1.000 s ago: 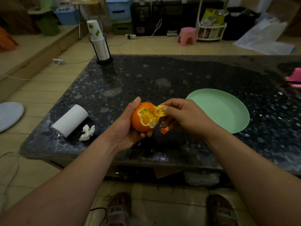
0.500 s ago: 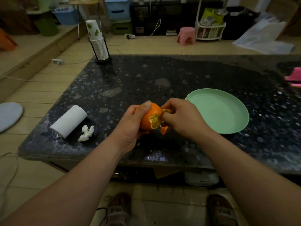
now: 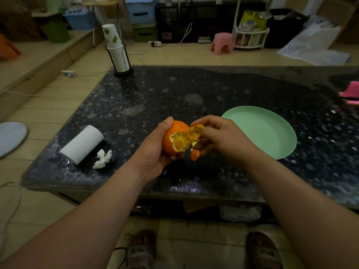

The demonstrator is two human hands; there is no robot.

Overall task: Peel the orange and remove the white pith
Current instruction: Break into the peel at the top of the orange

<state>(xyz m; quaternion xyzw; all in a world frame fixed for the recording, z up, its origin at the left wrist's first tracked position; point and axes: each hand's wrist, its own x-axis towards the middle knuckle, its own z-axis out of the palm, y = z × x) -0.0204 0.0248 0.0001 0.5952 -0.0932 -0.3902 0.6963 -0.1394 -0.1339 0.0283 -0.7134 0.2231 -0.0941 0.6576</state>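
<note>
The right hand (image 3: 223,138) is pinching a flap of peel (image 3: 195,132) between thumb and fingertips, and a small orange scrap (image 3: 194,155) is showing just under its curled lower fingers. Touching it on the left, the orange (image 3: 171,140) is sitting in the left hand (image 3: 155,152), which is gripping it from behind and below with the thumb lying over the top. A ragged opening is facing the camera, showing pale flesh, while most of the rind is on. Both hands are hovering above the near edge of the table (image 3: 174,90).

To do this well, the pull is probably best going low along the fruit's curve, with the left hand turning the orange into it, so the strip is coming away long and bringing pith with it rather than snapping. Squeezing gently should be sparing the segments.

Just right of the pinching hand a green plate (image 3: 287,136) is waiting, a likely spot for scraps; well to the left are lying a paper roll (image 3: 81,144) and a crumpled tissue (image 3: 103,159)
</note>
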